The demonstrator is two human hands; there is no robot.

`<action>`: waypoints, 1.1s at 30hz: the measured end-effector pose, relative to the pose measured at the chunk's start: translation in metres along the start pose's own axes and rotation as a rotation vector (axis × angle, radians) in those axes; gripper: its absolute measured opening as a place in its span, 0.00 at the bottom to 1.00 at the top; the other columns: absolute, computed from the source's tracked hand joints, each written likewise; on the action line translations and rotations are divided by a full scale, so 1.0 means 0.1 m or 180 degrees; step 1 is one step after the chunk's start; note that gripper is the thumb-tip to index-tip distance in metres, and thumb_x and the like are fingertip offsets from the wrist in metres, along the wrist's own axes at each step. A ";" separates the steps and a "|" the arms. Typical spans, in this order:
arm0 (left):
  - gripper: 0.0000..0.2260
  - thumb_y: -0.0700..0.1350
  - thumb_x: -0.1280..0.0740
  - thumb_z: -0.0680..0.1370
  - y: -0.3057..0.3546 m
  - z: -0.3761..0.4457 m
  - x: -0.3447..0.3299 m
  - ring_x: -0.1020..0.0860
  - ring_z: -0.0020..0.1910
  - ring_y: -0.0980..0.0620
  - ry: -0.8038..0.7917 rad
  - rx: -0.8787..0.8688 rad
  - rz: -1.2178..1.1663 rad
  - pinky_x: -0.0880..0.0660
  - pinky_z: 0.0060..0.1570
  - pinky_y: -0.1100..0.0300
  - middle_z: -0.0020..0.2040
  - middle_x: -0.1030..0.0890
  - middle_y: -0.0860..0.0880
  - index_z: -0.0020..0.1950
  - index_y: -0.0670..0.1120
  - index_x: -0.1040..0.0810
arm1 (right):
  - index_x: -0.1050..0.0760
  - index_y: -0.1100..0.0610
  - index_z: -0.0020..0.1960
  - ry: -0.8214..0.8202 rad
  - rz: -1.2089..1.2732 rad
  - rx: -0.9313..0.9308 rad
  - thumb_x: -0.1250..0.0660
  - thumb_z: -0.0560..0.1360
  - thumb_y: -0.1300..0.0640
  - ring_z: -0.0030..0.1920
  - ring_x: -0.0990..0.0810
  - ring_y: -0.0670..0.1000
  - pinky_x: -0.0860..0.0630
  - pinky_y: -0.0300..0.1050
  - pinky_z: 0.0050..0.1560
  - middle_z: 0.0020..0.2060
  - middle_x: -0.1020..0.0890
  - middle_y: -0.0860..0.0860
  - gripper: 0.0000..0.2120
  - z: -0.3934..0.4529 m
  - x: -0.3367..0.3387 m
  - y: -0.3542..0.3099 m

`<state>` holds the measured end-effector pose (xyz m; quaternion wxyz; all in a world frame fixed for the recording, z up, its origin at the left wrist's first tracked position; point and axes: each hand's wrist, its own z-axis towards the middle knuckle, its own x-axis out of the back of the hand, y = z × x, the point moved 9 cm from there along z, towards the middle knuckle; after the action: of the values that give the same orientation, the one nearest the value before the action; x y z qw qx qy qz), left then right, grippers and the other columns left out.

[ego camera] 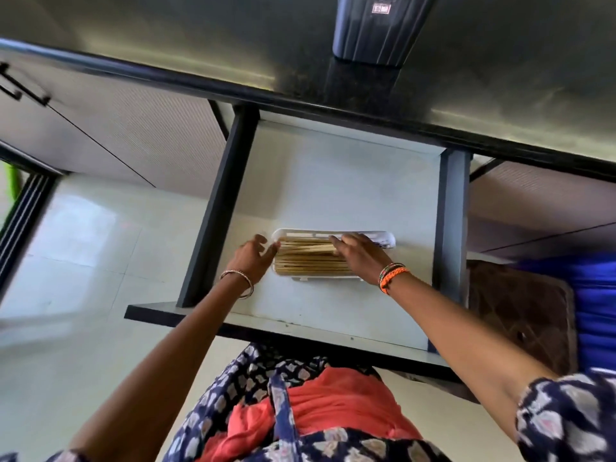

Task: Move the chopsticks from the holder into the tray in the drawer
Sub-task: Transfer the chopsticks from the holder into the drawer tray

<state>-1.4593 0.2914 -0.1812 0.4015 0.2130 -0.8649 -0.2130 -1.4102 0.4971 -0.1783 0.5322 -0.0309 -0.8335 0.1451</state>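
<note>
- The fingers (336, 244) of the right hand (358, 256) lie flat and spread on the chopsticks (310, 258); they press on top of the bundle and do not close around any stick.
- The fingers (268, 250) of the left hand (253, 256) are loosely curled and released; their tips are at the left short end of the tray (333, 233), and I cannot tell if they touch it.
- The chopsticks are already inside the tray. They are pale wood and lie side by side in one flat layer; about ten, but the exact count is not clear because of blur and the hand above them.
- Their long axis runs left to right, parallel to the front edge of the drawer (333, 195). Which end is the tip I cannot tell.
- There is one tray, white and oblong, on the white drawer bottom, nearer the front than the back.
- One drawer is pulled out under the dark tabletop (200, 45).
- One dark ribbed holder (376, 35) stands on the tabletop, well apart from the tray.
- The left wrist has thin bangles (238, 281); the right wrist has orange thread bands (393, 275).
</note>
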 end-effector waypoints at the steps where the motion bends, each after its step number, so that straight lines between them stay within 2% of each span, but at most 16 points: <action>1: 0.18 0.50 0.38 0.78 0.01 0.01 -0.05 0.23 0.56 0.41 -0.0087 -0.0015 0.0031 0.25 0.55 0.49 0.59 0.21 0.39 0.64 0.42 0.30 | 0.38 0.57 0.72 -0.0036 -0.0014 -0.0041 0.46 0.79 0.62 0.61 0.28 0.60 0.26 0.55 0.59 0.58 0.25 0.60 0.21 0.03 -0.02 0.01; 3: 0.17 0.43 0.38 0.78 0.05 0.02 -0.11 0.23 0.58 0.41 -0.0188 -0.0059 0.0130 0.26 0.57 0.51 0.60 0.22 0.39 0.66 0.41 0.31 | 0.39 0.58 0.72 -0.0062 -0.0050 -0.0078 0.46 0.79 0.62 0.62 0.28 0.59 0.27 0.53 0.61 0.59 0.26 0.60 0.21 0.07 -0.06 0.00; 6: 0.17 0.39 0.40 0.78 0.09 0.01 -0.13 0.22 0.56 0.40 -0.0209 -0.0116 0.0199 0.25 0.54 0.52 0.59 0.21 0.38 0.67 0.40 0.32 | 0.39 0.61 0.72 -0.0016 -0.0155 -0.0050 0.46 0.79 0.65 0.62 0.28 0.60 0.29 0.52 0.60 0.61 0.27 0.61 0.21 0.10 -0.08 -0.01; 11: 0.16 0.39 0.41 0.79 0.08 0.04 -0.16 0.21 0.52 0.39 -0.0264 -0.0133 0.0193 0.24 0.50 0.52 0.55 0.19 0.36 0.67 0.40 0.32 | 0.39 0.62 0.71 -0.0021 -0.0512 0.0023 0.47 0.79 0.65 0.64 0.29 0.58 0.31 0.51 0.62 0.65 0.28 0.58 0.21 0.13 -0.06 -0.06; 15: 0.15 0.40 0.41 0.79 0.08 0.06 -0.17 0.21 0.52 0.40 -0.0181 -0.0130 0.0276 0.26 0.48 0.54 0.55 0.20 0.37 0.65 0.40 0.30 | 0.36 0.62 0.69 0.0055 -0.0561 0.0053 0.47 0.80 0.62 0.63 0.28 0.57 0.30 0.51 0.60 0.64 0.27 0.57 0.18 0.09 -0.03 -0.08; 19: 0.12 0.42 0.42 0.80 0.05 0.04 -0.19 0.23 0.52 0.40 -0.0215 -0.0146 0.0325 0.27 0.47 0.55 0.54 0.20 0.36 0.61 0.38 0.27 | 0.28 0.62 0.62 0.0484 -0.0230 0.0147 0.45 0.73 0.68 0.56 0.24 0.58 0.25 0.52 0.52 0.55 0.21 0.58 0.19 0.01 0.12 -0.12; 21: 0.11 0.42 0.43 0.80 0.04 0.04 -0.21 0.22 0.51 0.39 -0.0263 -0.0112 0.0344 0.28 0.45 0.55 0.53 0.20 0.36 0.58 0.38 0.27 | 0.27 0.61 0.60 0.0831 -0.0101 0.0163 0.42 0.70 0.67 0.56 0.24 0.59 0.25 0.52 0.52 0.53 0.21 0.58 0.19 -0.05 0.26 -0.12; 23: 0.10 0.40 0.43 0.80 0.04 0.05 -0.22 0.22 0.51 0.38 -0.0270 -0.0060 0.0317 0.25 0.46 0.52 0.52 0.21 0.35 0.56 0.37 0.26 | 0.32 0.59 0.65 0.0942 -0.0112 -0.0031 0.38 0.69 0.57 0.62 0.28 0.58 0.28 0.54 0.59 0.60 0.25 0.57 0.24 -0.08 0.31 -0.04; 26: 0.09 0.36 0.44 0.77 0.09 0.08 -0.21 0.22 0.50 0.35 -0.0213 -0.0028 0.0299 0.23 0.48 0.49 0.51 0.21 0.34 0.53 0.36 0.26 | 0.51 0.58 0.75 0.0179 -0.0101 -0.0348 0.36 0.65 0.33 0.74 0.44 0.58 0.47 0.60 0.73 0.74 0.42 0.56 0.49 -0.06 0.07 0.06; 28: 0.10 0.34 0.44 0.76 0.11 0.11 -0.21 0.21 0.49 0.36 -0.0229 0.0035 0.0219 0.22 0.49 0.48 0.50 0.21 0.35 0.53 0.35 0.25 | 0.62 0.56 0.76 -0.0245 -0.0235 -0.0396 0.39 0.62 0.25 0.77 0.52 0.57 0.57 0.63 0.75 0.77 0.52 0.56 0.58 -0.05 -0.05 0.08; 30: 0.11 0.33 0.43 0.76 0.08 0.15 -0.23 0.20 0.46 0.37 -0.0312 0.0168 -0.0064 0.20 0.49 0.46 0.48 0.22 0.36 0.54 0.33 0.25 | 0.65 0.57 0.75 -0.0353 -0.0555 -0.0361 0.34 0.62 0.28 0.77 0.52 0.58 0.56 0.64 0.75 0.77 0.52 0.57 0.60 -0.05 -0.05 0.07; 33: 0.07 0.32 0.42 0.75 0.08 0.19 -0.24 0.19 0.49 0.34 -0.0377 0.0255 -0.0247 0.20 0.49 0.43 0.46 0.24 0.37 0.49 0.34 0.26 | 0.57 0.62 0.75 -0.0196 -0.0978 -0.0341 0.28 0.64 0.44 0.71 0.38 0.58 0.47 0.63 0.72 0.72 0.39 0.58 0.54 -0.04 0.06 0.01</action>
<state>-1.4621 0.3140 -0.2026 0.3323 0.2493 -0.8860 -0.2059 -1.4096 0.5002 -0.1718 0.5199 0.0730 -0.8509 0.0181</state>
